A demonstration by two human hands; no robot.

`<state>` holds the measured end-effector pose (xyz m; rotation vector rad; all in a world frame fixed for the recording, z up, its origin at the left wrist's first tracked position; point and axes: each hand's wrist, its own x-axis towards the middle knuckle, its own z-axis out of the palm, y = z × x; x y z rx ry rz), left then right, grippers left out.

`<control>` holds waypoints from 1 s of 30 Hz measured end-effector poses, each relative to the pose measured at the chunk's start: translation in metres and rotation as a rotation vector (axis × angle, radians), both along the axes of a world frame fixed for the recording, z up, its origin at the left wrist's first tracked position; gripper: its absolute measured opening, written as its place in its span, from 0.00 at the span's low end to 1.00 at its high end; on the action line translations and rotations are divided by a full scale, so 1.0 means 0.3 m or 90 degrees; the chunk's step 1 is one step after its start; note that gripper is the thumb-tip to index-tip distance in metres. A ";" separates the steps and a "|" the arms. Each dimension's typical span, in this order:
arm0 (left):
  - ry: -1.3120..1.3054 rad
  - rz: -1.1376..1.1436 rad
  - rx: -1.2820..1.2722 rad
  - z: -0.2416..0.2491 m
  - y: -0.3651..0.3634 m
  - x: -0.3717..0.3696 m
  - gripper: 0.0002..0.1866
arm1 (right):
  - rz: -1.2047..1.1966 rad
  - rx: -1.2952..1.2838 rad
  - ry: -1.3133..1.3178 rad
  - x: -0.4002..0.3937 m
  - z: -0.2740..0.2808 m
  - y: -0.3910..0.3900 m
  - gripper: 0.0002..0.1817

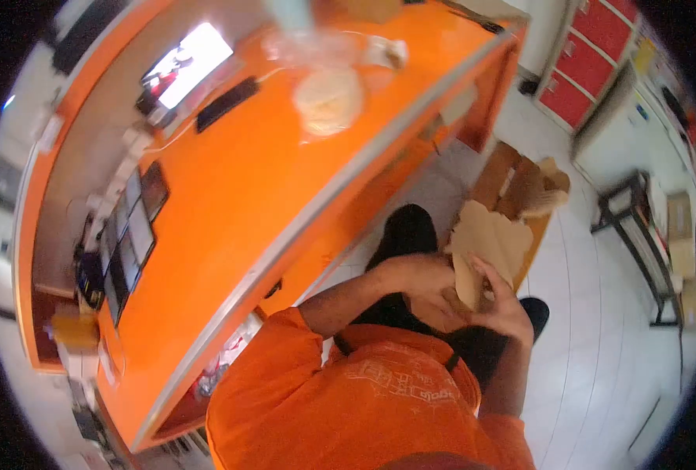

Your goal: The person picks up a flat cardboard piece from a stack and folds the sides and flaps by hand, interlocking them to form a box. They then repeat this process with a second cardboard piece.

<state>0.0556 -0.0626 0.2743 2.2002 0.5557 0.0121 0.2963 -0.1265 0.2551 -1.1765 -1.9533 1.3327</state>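
Note:
A piece of brown cardboard [489,239] with uneven edges is held in front of my lap. My left hand [426,286] grips its near left side, the fingers curled at the edge. On the near right side, my right hand [504,305] is closed around the same piece, with the thumb on top. Part of the cardboard is folded up between the hands, and its underside is hidden. Just beyond it lie more brown cardboard pieces [508,180], partly covered by the held one.
An orange desk [238,180] runs along the left, its metal-edged side near my left arm. On it are a lit screen [195,63], a black bar-shaped object [227,104], several flat dark devices [129,235] and a pale round object [328,100]. A black metal frame [638,243] stands right.

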 end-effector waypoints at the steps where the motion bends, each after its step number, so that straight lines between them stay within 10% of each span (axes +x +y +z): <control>1: 0.058 0.039 0.041 0.059 0.002 0.018 0.27 | -0.061 -0.030 0.066 0.008 -0.055 -0.001 0.63; 2: 0.206 0.075 0.033 0.144 0.040 0.038 0.24 | -0.130 -0.055 0.129 0.031 -0.077 -0.016 0.63; 5: -0.322 0.382 0.366 0.103 0.092 0.026 0.34 | -0.375 0.001 0.270 0.002 0.031 -0.020 0.63; 9: -0.387 0.361 -0.129 -0.050 0.090 0.074 0.63 | -0.421 -0.015 0.455 0.011 0.023 -0.019 0.66; 12: -0.393 0.269 -0.403 -0.150 0.075 0.136 0.61 | -0.404 0.007 0.473 0.030 -0.011 -0.005 0.67; 19: -0.439 0.164 -0.333 -0.155 0.167 0.205 0.62 | -0.347 0.054 0.364 0.183 -0.018 0.007 0.69; 22: -0.638 0.157 -0.680 -0.270 0.304 0.281 0.63 | -0.469 0.157 0.411 0.257 0.019 0.086 0.66; 30: -0.271 0.349 -0.159 -0.416 0.708 0.642 0.65 | -0.846 0.108 0.476 0.525 0.071 0.455 0.58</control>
